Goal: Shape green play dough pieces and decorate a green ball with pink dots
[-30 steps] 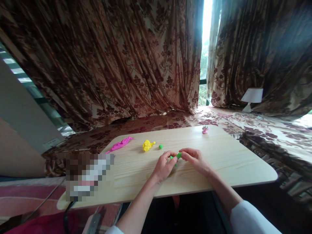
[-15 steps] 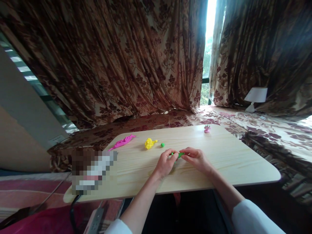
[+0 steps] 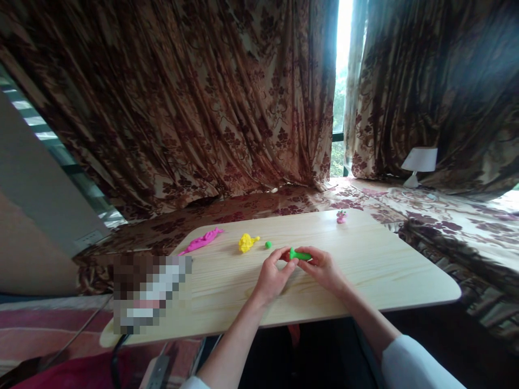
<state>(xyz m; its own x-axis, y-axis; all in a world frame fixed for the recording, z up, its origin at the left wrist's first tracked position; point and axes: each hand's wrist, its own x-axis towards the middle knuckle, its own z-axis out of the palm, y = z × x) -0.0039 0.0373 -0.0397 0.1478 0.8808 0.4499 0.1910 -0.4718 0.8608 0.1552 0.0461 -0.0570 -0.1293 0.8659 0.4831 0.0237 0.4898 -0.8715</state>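
Note:
Between my two hands is a piece of green modelling clay (image 3: 300, 255), a short rod with a wider, flared left end. My left hand (image 3: 276, 271) pinches the flared end between thumb and fingers. The fingers of my right hand (image 3: 324, 266) are closed round the rod's other end. A small green clay ball (image 3: 268, 245) lies on the table just beyond my left hand. Left of the ball sits a lumpy yellow clay piece (image 3: 245, 243) with a thin stub pointing right. Farther left stretches a long magenta clay piece (image 3: 201, 241).
The pale wooden table (image 3: 365, 275) has rounded corners. A small pink figure (image 3: 341, 217) stands near its far edge. A blurred-out object (image 3: 152, 294) with a black cable lies at the left. Behind are patterned curtains (image 3: 243, 108) and a white lamp (image 3: 420, 160).
The green clay has turned in my fingers, and its flared end and rod now show more plainly. Both hands stay close together over the table. The view has shifted slightly.

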